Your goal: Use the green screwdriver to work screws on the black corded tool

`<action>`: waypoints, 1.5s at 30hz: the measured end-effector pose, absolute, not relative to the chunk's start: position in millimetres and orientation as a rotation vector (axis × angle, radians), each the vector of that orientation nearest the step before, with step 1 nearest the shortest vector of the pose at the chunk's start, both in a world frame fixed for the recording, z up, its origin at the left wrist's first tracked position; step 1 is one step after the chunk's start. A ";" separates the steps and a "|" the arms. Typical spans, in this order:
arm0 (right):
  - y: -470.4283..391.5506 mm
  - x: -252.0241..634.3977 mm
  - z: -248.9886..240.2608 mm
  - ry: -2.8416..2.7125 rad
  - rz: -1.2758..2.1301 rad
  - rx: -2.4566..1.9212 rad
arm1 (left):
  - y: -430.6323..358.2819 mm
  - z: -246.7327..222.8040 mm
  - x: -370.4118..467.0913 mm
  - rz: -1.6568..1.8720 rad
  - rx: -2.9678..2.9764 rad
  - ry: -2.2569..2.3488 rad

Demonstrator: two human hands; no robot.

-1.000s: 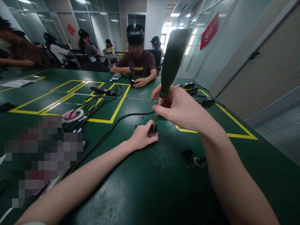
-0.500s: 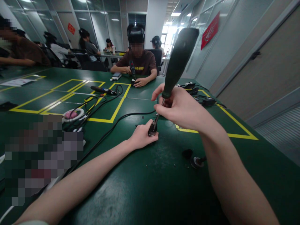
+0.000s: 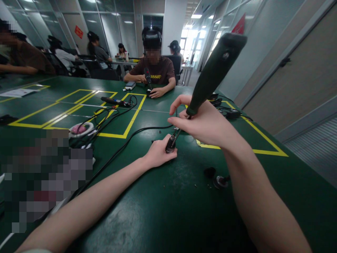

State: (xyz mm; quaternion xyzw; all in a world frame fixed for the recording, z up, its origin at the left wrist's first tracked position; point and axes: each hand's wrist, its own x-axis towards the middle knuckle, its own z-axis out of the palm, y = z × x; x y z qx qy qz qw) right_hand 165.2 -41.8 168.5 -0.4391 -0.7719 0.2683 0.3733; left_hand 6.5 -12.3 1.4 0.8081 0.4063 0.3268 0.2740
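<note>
Hiding small part (image 3: pixel 171 144) w/ left hand (image 3: pixel 158 154); detail unclear.

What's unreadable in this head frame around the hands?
Head view only:
- Small dark cylindrical part: its base is hidden under the left hand.
- Dark green electric screwdriver: the bit tip is too small to make out, and the right hand covers the grip.
- Tiny loose screws: too small to tell their type.
</note>
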 end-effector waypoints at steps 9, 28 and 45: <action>-40.7 164.1 168.8 -1.986 0.721 -1.100 | -12.0 0.3 7.4 0.882 2.151 1.078; -39.9 164.6 168.0 -1.957 0.708 -1.067 | -12.9 3.9 8.1 0.892 2.110 1.083; -35.9 167.0 163.2 -1.987 0.655 -1.015 | -11.5 -0.8 8.5 0.921 2.066 1.038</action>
